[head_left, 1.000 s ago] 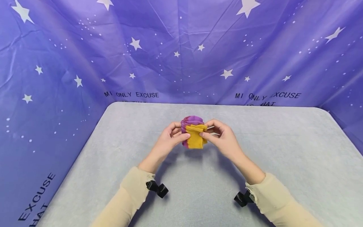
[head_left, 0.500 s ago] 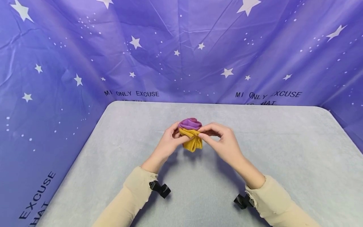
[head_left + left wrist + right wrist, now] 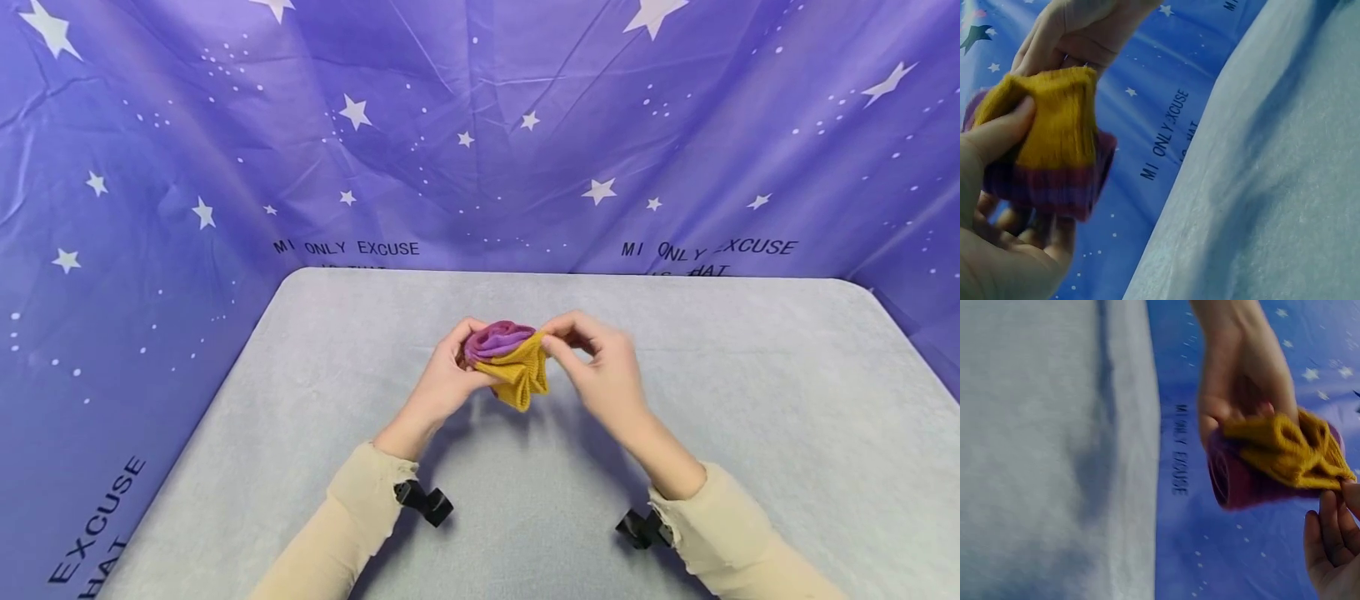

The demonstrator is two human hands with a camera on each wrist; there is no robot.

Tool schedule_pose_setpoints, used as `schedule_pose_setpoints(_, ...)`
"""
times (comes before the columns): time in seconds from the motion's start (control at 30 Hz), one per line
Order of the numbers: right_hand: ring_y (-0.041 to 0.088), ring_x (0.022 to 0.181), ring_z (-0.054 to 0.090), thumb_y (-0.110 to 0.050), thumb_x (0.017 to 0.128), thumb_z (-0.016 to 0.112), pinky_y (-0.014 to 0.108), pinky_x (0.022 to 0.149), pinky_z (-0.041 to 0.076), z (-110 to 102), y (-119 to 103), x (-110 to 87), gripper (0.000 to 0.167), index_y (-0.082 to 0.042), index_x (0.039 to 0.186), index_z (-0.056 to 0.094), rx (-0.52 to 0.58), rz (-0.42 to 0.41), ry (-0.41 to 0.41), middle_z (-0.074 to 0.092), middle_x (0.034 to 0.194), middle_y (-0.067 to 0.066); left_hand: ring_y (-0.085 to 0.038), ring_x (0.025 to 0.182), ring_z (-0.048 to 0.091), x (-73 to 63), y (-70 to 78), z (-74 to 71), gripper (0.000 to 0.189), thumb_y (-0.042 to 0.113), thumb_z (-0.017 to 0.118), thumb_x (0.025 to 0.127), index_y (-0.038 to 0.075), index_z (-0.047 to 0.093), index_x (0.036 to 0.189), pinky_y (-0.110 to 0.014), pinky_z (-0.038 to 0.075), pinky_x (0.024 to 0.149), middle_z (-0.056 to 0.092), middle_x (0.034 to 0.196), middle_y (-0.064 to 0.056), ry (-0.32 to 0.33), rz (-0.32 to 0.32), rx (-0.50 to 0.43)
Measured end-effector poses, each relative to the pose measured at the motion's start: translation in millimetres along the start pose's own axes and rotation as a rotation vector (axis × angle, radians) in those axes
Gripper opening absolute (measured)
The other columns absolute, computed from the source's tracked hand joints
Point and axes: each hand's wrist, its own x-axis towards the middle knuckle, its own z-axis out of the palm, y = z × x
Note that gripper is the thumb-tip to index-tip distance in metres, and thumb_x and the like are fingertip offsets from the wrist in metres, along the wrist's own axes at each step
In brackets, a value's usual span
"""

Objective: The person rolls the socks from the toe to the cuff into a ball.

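Observation:
A rolled-up pair of socks (image 3: 498, 340), purple and maroon with a mustard-yellow ribbed cuff (image 3: 525, 371), is held in the air above the table. My left hand (image 3: 441, 379) grips the roll, its thumb on the yellow cuff and its fingers round the far side. With thumb and fingertips my right hand (image 3: 609, 375) pinches the cuff's upper right edge. In the left wrist view the cuff (image 3: 1057, 128) stands out from the striped purple part. The spiral end of the roll (image 3: 1225, 478) shows in the right wrist view, and the cuff there has open folds.
A pale grey cloth-covered table (image 3: 525, 517) lies beneath both hands. Behind and beside it hangs a purple-blue curtain (image 3: 480, 167) with white stars and lettering. Black camera mounts (image 3: 426, 502) are worn at both wrists.
The roll has tilted and turned so its coiled top shows more. My right hand has moved slightly right and up, drawing the yellow cuff outward; my left hand keeps its grip.

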Motion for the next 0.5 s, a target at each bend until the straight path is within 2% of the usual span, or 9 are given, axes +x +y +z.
schedule_pose_setpoints(0.07, 0.003, 0.075, 0.064, 0.004, 0.090, 0.066, 0.015, 0.077, 0.055, -5, -1, 3.2, 0.004, 0.003, 0.091, 0.070, 0.057, 0.021, 0.037, 0.072, 0.081, 0.007, -0.008, 0.093, 0.059, -1.1, 0.7, -1.8, 0.043, -0.017, 0.071, 0.072, -0.008, 0.051, 0.109, -0.018, 0.052, 0.080, 0.062, 0.104, 0.007, -0.008, 0.044, 0.013)
schedule_pose_setpoints(0.17, 0.004, 0.074, 0.065, 0.006, 0.090, 0.064, 0.017, 0.074, 0.056, -10, -2, 7.3, 0.004, 0.007, 0.090, 0.068, 0.137, 0.045, 0.049, 0.070, 0.079, -0.004, -0.010, 0.092, 0.058, -3.9, 2.5, -5.0, 0.038, -0.014, 0.073, 0.073, -0.007, 0.054, 0.104, -0.022, 0.051, 0.083, 0.063, 0.100, 0.003, -0.040, 0.115, 0.071)
schedule_pose_setpoints(0.27, 0.005, 0.074, 0.065, 0.006, 0.091, 0.064, 0.018, 0.073, 0.057, -11, -1, 8.9, 0.004, 0.008, 0.090, 0.067, 0.177, 0.064, 0.004, 0.067, 0.080, -0.014, -0.014, 0.100, 0.060, -8.5, 6.7, -6.8, 0.036, -0.008, 0.077, 0.073, -0.002, 0.059, 0.104, -0.031, 0.050, 0.093, 0.068, 0.109, -0.008, -0.080, 0.160, 0.152)
schedule_pose_setpoints(0.33, 0.005, 0.075, 0.065, 0.006, 0.090, 0.065, 0.019, 0.074, 0.057, -10, 0, 9.3, 0.004, 0.007, 0.090, 0.068, 0.179, 0.068, -0.029, 0.067, 0.081, -0.015, -0.017, 0.105, 0.062, -11.6, 9.9, -7.0, 0.037, -0.005, 0.079, 0.074, 0.001, 0.062, 0.106, -0.037, 0.049, 0.098, 0.069, 0.115, -0.013, -0.104, 0.180, 0.205)
schedule_pose_setpoints(0.4, 0.005, 0.075, 0.064, 0.005, 0.090, 0.065, 0.019, 0.074, 0.056, -8, 1, 9.3, 0.004, 0.005, 0.090, 0.069, 0.170, 0.061, -0.062, 0.067, 0.081, -0.015, -0.020, 0.112, 0.062, -14.2, 13.4, -6.3, 0.038, -0.002, 0.082, 0.074, 0.004, 0.064, 0.107, -0.040, 0.049, 0.102, 0.068, 0.121, -0.014, -0.127, 0.205, 0.251)
schedule_pose_setpoints(0.5, 0.006, 0.075, 0.063, 0.005, 0.089, 0.066, 0.019, 0.072, 0.054, -6, 2, 9.0, 0.004, 0.003, 0.090, 0.070, 0.175, 0.044, -0.118, 0.068, 0.082, -0.013, -0.020, 0.120, 0.060, -16.2, 19.1, -4.5, 0.037, 0.001, 0.083, 0.075, 0.009, 0.066, 0.106, -0.039, 0.049, 0.105, 0.065, 0.129, -0.008, -0.153, 0.267, 0.312)
